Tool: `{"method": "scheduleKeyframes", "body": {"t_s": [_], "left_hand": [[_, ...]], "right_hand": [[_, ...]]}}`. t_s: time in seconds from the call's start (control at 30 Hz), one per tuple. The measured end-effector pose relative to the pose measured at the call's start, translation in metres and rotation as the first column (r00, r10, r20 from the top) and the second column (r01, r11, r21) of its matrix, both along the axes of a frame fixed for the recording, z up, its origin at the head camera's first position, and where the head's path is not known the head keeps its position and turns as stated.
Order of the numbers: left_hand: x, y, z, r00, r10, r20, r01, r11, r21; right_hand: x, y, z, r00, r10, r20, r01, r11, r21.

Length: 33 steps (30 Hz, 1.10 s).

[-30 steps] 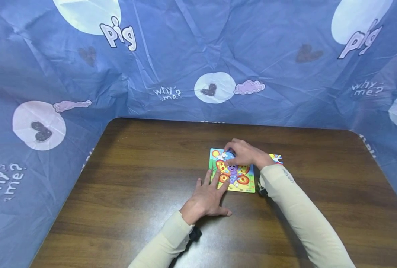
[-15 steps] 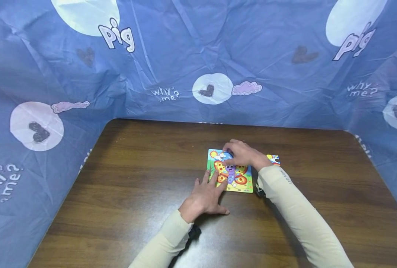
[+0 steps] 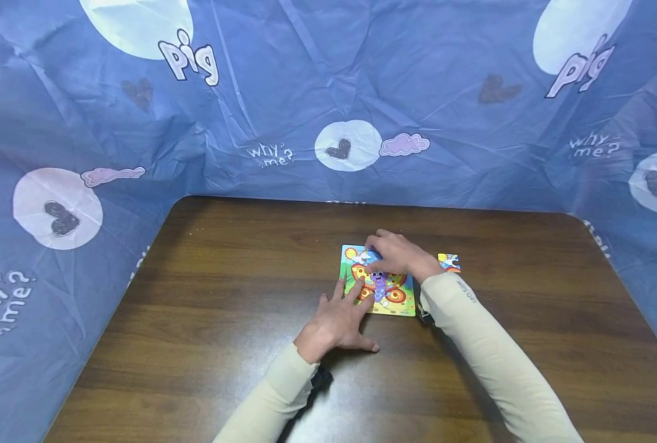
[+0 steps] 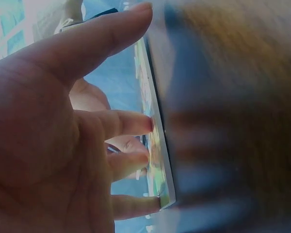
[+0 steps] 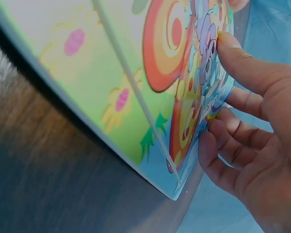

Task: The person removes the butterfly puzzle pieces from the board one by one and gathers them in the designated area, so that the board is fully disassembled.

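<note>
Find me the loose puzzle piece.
In the head view, the loose piece lies on the table, right of the butterfly puzzle, just beyond the right cuff.

1 butterfly puzzle (image 3: 395, 307), 1 loose piece (image 3: 447, 263), 2 grips (image 3: 336, 323), 1 table (image 3: 223, 295)

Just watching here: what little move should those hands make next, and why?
Probably the right hand should press down at the far edge of the puzzle: that hand grips there, and the left hand touches the near left part, likely steadying it. The loose piece lying to the right could wait.
</note>
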State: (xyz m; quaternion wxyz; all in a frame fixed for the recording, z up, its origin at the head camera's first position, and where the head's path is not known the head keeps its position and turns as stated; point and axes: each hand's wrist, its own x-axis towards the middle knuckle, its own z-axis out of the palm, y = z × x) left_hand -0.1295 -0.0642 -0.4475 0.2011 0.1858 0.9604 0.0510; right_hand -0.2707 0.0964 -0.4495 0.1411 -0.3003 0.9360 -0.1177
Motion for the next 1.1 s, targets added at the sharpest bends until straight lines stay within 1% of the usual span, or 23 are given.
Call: {"method": "scheduleKeyframes", "body": {"t_s": [0.17, 0.27, 0.37, 0.5, 0.6, 0.73, 0.87, 0.97, 1.1], "left_hand": [[-0.002, 0.004, 0.003, 1.0, 0.005, 0.007, -0.005, 1.0, 0.027], [-0.004, 0.008, 0.006, 1.0, 0.022, 0.004, -0.022, 0.999, 0.048], [-0.005, 0.015, 0.008, 0.999, 0.042, 0.016, -0.043, 0.998, 0.043], [-0.005, 0.025, 0.009, 0.998, 0.064, 0.022, -0.064, 0.998, 0.002], [-0.005, 0.033, 0.009, 0.997, 0.072, -0.005, -0.072, 0.997, -0.035], [-0.004, 0.038, 0.007, 0.997, 0.073, -0.037, -0.076, 0.993, -0.091], [-0.003, 0.04, 0.006, 0.997, 0.068, -0.044, -0.074, 0.988, -0.138], [-0.002, 0.041, 0.005, 0.996, 0.069, -0.049, -0.075, 0.987, -0.142], [-0.002, 0.042, 0.004, 0.995, 0.075, -0.058, -0.082, 0.988, -0.128]], "right_hand": [[0.0, 0.001, 0.002, 1.0, 0.004, 0.004, -0.004, 1.0, 0.018], [0.0, 0.001, 0.003, 1.0, -0.007, 0.018, 0.006, 1.0, 0.01], [0.001, 0.001, 0.004, 1.0, 0.001, 0.015, -0.001, 1.0, -0.002], [0.001, 0.002, 0.004, 0.999, 0.03, -0.018, -0.03, 0.999, -0.01], [0.0, 0.004, 0.002, 0.999, 0.032, -0.03, -0.033, 0.999, -0.024], [-0.001, 0.006, 0.0, 1.0, 0.019, -0.008, -0.019, 0.997, -0.071], [-0.002, 0.009, -0.001, 1.0, 0.013, 0.023, -0.01, 0.991, -0.134], [-0.002, 0.011, -0.002, 0.999, 0.005, 0.043, 0.002, 0.986, -0.169], [-0.003, 0.014, -0.003, 0.998, -0.007, 0.057, 0.018, 0.98, -0.2]]}}
